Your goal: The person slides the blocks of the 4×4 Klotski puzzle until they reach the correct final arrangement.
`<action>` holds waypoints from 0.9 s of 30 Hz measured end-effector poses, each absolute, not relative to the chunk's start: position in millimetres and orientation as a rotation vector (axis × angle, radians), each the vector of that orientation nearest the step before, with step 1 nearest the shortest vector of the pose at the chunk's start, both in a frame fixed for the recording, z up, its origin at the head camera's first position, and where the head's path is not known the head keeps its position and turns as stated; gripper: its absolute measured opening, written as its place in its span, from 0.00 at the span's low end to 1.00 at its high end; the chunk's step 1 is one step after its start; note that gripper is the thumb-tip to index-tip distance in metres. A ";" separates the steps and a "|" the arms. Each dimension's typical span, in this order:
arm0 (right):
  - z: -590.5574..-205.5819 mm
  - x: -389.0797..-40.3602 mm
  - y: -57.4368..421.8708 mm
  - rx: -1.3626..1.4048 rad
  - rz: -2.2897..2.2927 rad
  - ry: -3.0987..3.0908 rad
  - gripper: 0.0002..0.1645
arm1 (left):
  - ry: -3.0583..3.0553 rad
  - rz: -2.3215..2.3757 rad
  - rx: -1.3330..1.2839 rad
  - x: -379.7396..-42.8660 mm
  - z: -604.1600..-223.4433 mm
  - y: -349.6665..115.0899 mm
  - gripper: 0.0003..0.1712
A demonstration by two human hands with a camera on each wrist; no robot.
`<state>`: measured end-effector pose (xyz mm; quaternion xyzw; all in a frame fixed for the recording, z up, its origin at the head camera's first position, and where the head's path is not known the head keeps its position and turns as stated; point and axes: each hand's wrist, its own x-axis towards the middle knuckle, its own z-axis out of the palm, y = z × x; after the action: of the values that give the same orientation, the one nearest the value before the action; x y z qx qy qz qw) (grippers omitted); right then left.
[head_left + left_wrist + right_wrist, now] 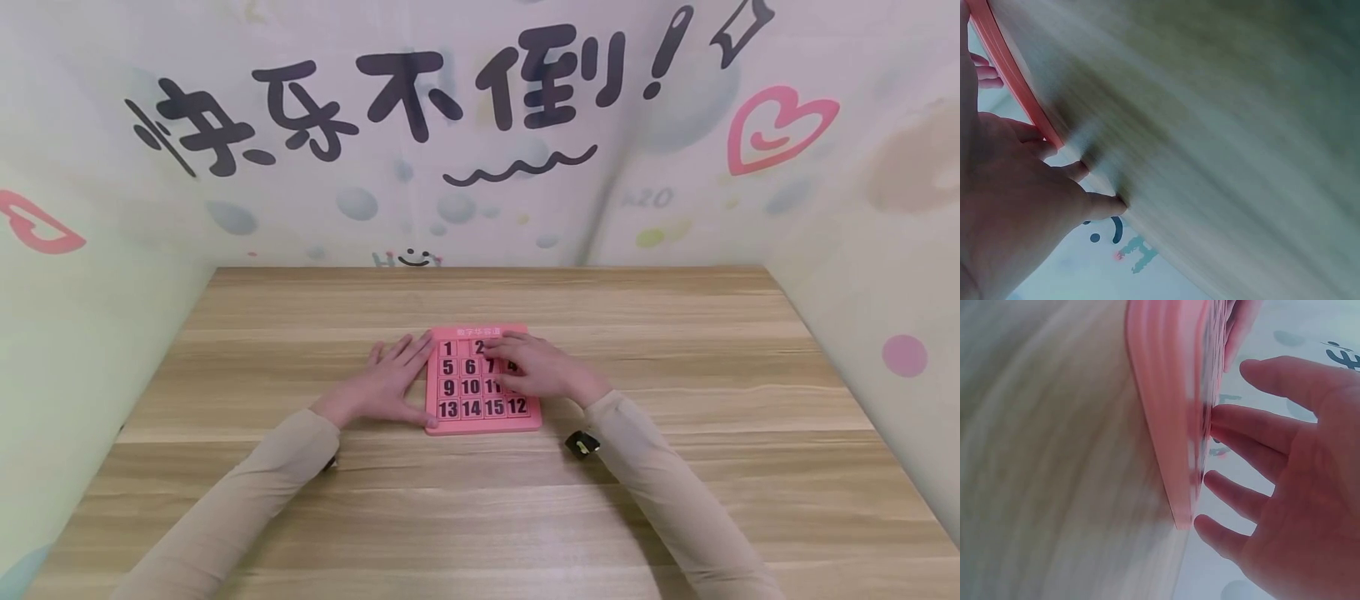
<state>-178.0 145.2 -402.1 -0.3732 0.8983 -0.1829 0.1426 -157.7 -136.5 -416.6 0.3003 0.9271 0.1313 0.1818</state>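
Observation:
A pink number slide puzzle (483,430) lies flat on the table, its tiles marked with black numbers. A gap shows between tiles 1 and 2 in the top row. My left hand (386,387) spreads along the puzzle's left edge, thumb at the near corner and index finger at the far corner; its other fingertips touch the table in the left wrist view. Over the puzzle's right half is my right hand (543,367), a fingertip on tile 2 (478,347). Its loosely bent fingers (1254,425) hide several tiles on the right side.
The wood-grain table (480,517) meets a printed back wall (480,217) with large black characters, and side walls stand left and right. A small black device (582,444) sits by the right sleeve (637,442).

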 end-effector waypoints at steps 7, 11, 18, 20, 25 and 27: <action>-399.7 -177.9 141.6 -1.074 -0.538 2.578 0.31 | 2.618 0.368 0.851 -158.2 -418.0 -137.7 0.72; -398.8 -177.7 139.0 -1.103 -0.538 2.575 0.31 | 2.617 0.371 0.855 -158.6 -418.8 -138.1 0.71; -400.3 -177.0 133.2 -1.106 -0.521 2.579 0.31 | 2.620 0.380 0.857 -158.0 -417.7 -137.0 0.71; -400.8 -176.3 131.2 -1.099 -0.509 2.582 0.31 | 2.620 0.382 0.855 -157.8 -417.0 -136.9 0.72; -402.0 -174.7 127.4 -1.067 -0.491 2.593 0.32 | 2.618 0.381 0.851 -157.3 -415.5 -136.4 0.72; -402.5 -174.7 127.2 -1.062 -0.497 2.597 0.32 | 2.619 0.378 0.850 -157.2 -415.3 -136.2 0.71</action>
<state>-174.7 127.2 -402.5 -0.3688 0.9017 -0.1726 0.1456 -157.2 -136.2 -415.3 0.3007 0.9270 0.1338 0.1800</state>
